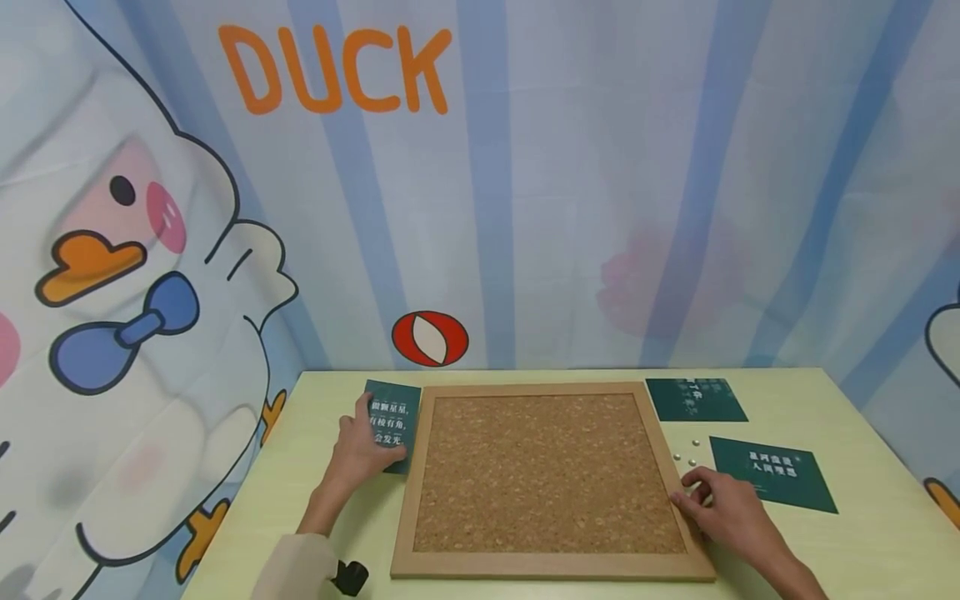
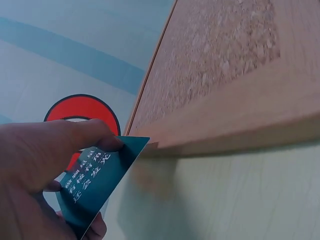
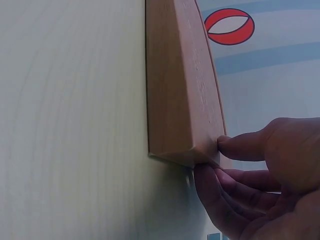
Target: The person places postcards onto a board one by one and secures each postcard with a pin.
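Observation:
A corkboard with a light wooden frame point(image 1: 551, 475) lies on the table between both hands. My left hand point(image 1: 362, 454) holds a dark green card point(image 1: 388, 417) with white printed characters, just beside the frame's left side. In the left wrist view the thumb presses near one corner of the card point(image 2: 102, 185), the other fingers are partly behind it, and it is tilted. On the other side, my right hand point(image 1: 731, 504) grips the frame's right side low down. The right wrist view shows the thumb on the face of the frame point(image 3: 170, 85) and the fingers against its outer side.
Two more green cards lie right of the board, one at the back point(image 1: 696, 400) and one nearer point(image 1: 772, 475). Between them and the frame are small shiny round pieces point(image 1: 693, 463). A printed cloth backdrop point(image 1: 555, 183) hangs behind the pale yellow table point(image 1: 862, 550).

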Demonstrator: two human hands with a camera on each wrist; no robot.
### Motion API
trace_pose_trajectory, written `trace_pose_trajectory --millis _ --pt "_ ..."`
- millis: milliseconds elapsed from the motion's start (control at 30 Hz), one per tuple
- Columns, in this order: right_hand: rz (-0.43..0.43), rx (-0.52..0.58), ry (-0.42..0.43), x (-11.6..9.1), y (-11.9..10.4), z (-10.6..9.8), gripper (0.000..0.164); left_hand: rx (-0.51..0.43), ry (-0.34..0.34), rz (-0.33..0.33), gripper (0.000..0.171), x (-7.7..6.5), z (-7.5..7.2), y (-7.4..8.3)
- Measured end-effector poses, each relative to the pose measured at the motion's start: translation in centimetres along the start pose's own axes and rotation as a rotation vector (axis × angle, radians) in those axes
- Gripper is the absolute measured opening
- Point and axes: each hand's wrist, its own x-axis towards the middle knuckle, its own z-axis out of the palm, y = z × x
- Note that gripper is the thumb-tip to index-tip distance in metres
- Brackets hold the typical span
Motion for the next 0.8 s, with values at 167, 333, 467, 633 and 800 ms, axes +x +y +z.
trace_pose_trajectory --millis 167,333,467,633,800 --pt "-0.001 -0.003 0.002 -0.1 -0.1 0.0 0.035 -0.014 -0.01 0.001 0.11 0.2 0.8 0.9" --pt "-0.007 -0.005 0.006 -0.1 -0.1 0.0 0.035 -0.012 -0.026 0.006 0.109 0.2 1.7 2.0" --pt "-0.013 -0.008 0.008 0.0 -0.1 0.0 0.035 -0.012 -0.049 0.017 0.107 0.0 2.5 3.2" --pt "-0.006 -0.007 0.004 0.0 -0.1 0.1 0.036 -0.012 -0.075 0.013 0.106 -0.4 3.6 4.6" --pt "0.003 -0.006 0.005 -0.1 -0.2 0.0 0.036 0.002 -0.101 0.02 0.103 -0.6 4.7 5.6"
